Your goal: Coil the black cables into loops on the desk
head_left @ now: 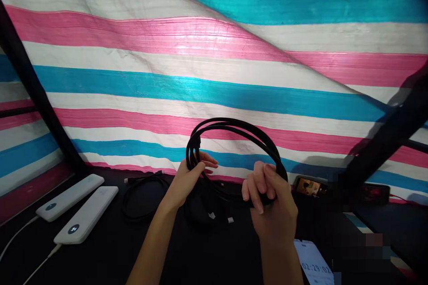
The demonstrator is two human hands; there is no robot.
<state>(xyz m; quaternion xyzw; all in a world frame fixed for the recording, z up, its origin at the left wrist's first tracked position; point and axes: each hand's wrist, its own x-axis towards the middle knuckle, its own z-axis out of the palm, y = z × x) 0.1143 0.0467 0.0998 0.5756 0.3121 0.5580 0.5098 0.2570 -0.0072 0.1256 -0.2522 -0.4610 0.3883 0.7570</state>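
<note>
A looped black cable [234,127] stands up in an arc above the table, held in both hands. My left hand [190,178] is closed around the left side of the coil, and my right hand [267,200] grips its right side. Two cable ends with small silver-white connectors [220,218] dangle below, between my hands. A second black cable [143,198] lies coiled loosely on the dark table, just left of my left hand.
Two white power banks [78,207] with lit displays lie at left, with white cables running toward the front. A phone [309,186] stands at the back right, and another phone [312,262] showing a clock lies at front right. A pink, white and blue striped tarp [200,75] on black poles forms the backdrop.
</note>
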